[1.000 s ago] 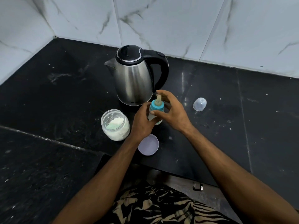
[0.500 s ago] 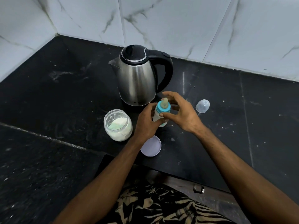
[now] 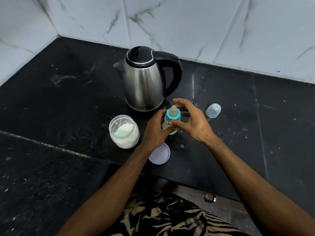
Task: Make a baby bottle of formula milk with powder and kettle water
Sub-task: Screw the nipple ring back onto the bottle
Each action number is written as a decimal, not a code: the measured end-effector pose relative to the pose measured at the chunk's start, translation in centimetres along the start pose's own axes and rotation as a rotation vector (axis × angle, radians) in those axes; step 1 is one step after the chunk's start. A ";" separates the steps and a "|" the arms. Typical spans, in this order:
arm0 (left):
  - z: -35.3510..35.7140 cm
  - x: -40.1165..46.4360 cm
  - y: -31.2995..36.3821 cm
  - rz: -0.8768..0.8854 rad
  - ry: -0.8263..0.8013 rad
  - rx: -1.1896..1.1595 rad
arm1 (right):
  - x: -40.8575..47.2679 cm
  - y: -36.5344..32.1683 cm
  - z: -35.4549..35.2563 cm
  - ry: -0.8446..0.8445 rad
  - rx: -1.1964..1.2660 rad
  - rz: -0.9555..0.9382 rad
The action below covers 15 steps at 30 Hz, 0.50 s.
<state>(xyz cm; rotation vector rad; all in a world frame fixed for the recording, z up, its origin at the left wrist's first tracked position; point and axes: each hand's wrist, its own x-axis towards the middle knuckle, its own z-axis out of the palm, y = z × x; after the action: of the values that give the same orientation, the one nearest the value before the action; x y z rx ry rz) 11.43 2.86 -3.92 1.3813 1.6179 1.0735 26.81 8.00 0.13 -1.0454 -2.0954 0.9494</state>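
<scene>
1. My left hand [image 3: 154, 132] is wrapped round the body of the baby bottle [image 3: 171, 122], holding it upright just off the near right side of the kettle [image 3: 144, 84].
2. My right hand [image 3: 189, 121] arches over the bottle's blue collar [image 3: 173, 116]. The thumb lies against the bottle just under the collar, while the other fingers are curled and spread above the teat [image 3: 173, 109]. I cannot tell whether they touch the collar at all.
3. I judge the step to be working the collar, tightening or loosening it; nothing here shows which.
4. The bottle is small and smooth. If my left hand slackens while the right twists, the body may spin in my grip instead of the thread turning.
5. If the collar goes on crooked, the seal could leak when the bottle is shaken.
6. The open powder jar [image 3: 124, 132] stands just left of my left wrist, and its lid [image 3: 160, 155] lies on the counter [image 3: 68, 103] near my forearm. A careless elbow or wrist swing could knock the jar over and spill powder.
7. The kettle's side is close beyond my knuckles. If it holds hot water, brushing it could burn.
8. The clear cap [image 3: 213, 110] lies well right, on its side, and could roll if bumped.
</scene>
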 end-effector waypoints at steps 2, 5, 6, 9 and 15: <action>0.0 0.0 0.0 0.009 -0.005 0.009 | -0.1 0.1 0.2 0.028 0.013 -0.008; -0.1 -0.1 0.1 0.026 -0.010 0.024 | -0.2 0.2 0.6 0.071 0.014 -0.015; -0.1 -0.1 0.0 0.028 -0.011 0.030 | -0.2 0.2 0.8 0.086 0.012 -0.015; -0.1 -0.1 -0.1 0.030 -0.005 0.044 | -0.2 0.4 1.1 0.124 -0.005 -0.036; -0.1 -0.2 0.3 0.034 -0.009 0.031 | -0.1 0.6 1.7 0.156 -0.083 -0.036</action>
<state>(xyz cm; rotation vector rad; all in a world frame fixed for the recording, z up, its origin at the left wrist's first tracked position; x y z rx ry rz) 11.45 2.68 -3.56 1.4360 1.6163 1.0645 25.85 7.61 -1.35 -1.0831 -2.0320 0.7450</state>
